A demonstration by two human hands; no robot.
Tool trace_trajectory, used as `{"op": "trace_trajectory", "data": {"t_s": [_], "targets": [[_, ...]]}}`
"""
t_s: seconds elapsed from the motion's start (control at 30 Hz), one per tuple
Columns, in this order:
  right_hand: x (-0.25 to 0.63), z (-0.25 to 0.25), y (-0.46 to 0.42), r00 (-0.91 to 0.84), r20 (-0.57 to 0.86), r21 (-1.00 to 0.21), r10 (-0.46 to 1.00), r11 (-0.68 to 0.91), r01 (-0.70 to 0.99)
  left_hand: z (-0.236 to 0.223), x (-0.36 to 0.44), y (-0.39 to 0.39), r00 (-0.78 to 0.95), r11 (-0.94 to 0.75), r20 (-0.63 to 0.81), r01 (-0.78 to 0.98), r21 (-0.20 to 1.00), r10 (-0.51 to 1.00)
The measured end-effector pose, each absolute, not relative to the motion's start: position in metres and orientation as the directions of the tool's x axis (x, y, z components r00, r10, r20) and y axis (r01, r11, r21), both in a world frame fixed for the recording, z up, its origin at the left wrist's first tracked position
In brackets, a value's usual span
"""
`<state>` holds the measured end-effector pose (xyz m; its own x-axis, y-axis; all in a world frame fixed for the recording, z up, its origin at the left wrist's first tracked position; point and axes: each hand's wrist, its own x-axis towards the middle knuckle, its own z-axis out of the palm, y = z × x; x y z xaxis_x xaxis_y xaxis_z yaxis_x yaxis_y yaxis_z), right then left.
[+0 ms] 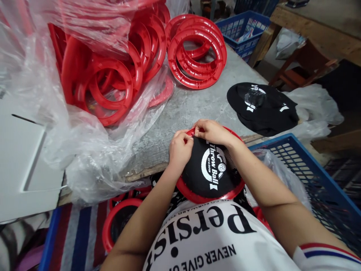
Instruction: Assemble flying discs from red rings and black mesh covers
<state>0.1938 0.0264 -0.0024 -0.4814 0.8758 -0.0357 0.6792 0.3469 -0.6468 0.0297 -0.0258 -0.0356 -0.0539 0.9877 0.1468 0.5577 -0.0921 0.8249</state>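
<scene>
A red plastic ring rests against my lap and the table edge, with black printed fabric spanning it; the white print reads "Throw Ball". My left hand is closed at the ring's far left rim, thumb and fingers pinching there. Right beside it, my right hand pinches the fabric's edge against the same stretch of rim, fingertips almost touching the left thumb. What exactly lies between the fingertips is partly hidden.
Loose red rings are stacked on the grey table, beside more in a clear plastic bag. Black fabric pieces lie at the right. A blue crate stands near my right arm; a finished-looking disc sits lower left.
</scene>
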Motion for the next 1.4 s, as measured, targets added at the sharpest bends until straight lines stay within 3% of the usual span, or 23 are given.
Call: {"op": "trace_trajectory", "data": {"t_s": [0.57,0.83,1.17,1.4], "targets": [[0.191,-0.009,0.027,-0.437,-0.023,-0.659,0.899,0.315,0.683,-0.033,0.028,-0.023,-0.049,-0.065,0.116,0.585,0.808,0.992],[0.185,-0.011,0.026,-0.387,-0.029,-0.57,0.922,0.302,0.764,-0.03,0.028,-0.02,-0.029,-0.024,0.056,0.647,0.762,0.998],[0.183,-0.018,0.026,-0.382,0.011,-0.57,0.924,0.319,0.757,-0.034,0.026,-0.018,-0.021,-0.03,0.059,0.671,0.741,0.998],[0.19,-0.02,0.028,-0.428,0.03,-0.602,0.903,0.358,0.714,-0.041,0.016,-0.041,0.113,-0.205,0.175,0.678,0.706,0.978]]}}
